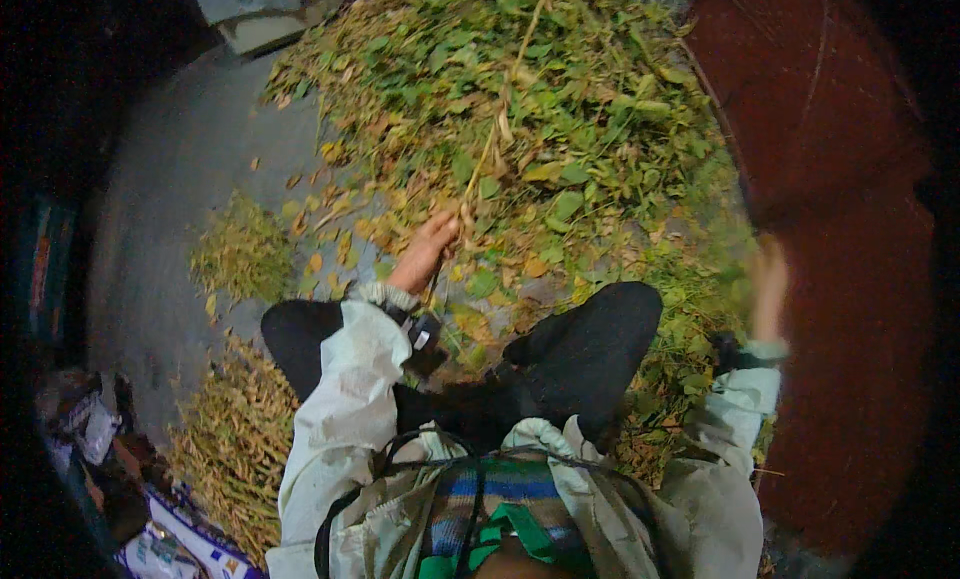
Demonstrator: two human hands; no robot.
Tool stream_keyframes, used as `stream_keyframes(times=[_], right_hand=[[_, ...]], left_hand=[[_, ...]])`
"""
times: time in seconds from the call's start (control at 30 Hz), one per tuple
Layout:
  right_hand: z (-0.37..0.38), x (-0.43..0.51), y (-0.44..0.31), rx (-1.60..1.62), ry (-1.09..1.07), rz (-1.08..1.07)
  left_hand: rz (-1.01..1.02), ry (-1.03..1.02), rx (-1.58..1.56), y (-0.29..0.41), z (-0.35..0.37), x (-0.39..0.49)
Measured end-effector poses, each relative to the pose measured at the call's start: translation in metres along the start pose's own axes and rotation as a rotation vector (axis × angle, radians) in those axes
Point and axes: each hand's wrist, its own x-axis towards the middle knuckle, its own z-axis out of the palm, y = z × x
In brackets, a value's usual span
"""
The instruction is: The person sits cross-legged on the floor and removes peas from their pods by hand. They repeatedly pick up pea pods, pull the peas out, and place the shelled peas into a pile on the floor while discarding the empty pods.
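Note:
My left hand [429,253] is closed around the lower end of a long dry plant stalk [486,155], which reaches up and away over a large heap of green and yellow leafy cuttings [480,76]. At the right, my right hand [770,268] is blurred, raised beside the heap's right edge and in front of the dark red surface. Whether it holds anything cannot be made out. Loose leaves lie between my bent knees and around my left hand.
A small bunch of plants [244,250] lies on the grey floor [172,181] at left, above a pile of dry pods and stalks [236,436]. Printed bags [191,541] are at lower left, a pale box-like object [262,28] at upper left, a dark red surface [847,316] along the right.

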Motion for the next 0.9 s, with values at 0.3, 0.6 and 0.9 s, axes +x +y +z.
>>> stream_keyframes(times=[0.3, 0.6, 0.9], right_hand=[[0.034, 0.013, -0.178, 0.820, -0.298, -0.038], [0.035, 0.039, -0.188, 0.983, -0.283, -0.040], [0.068, 0.036, -0.149, 0.809, -0.411, -0.029]], left_hand=[[0.138, -0.006, 0.411, -0.005, 0.009, -0.015], [0.146, 0.065, 0.384, 0.002, -0.006, -0.016], [0.689, 0.674, 0.359, 0.176, -0.198, -0.130]])
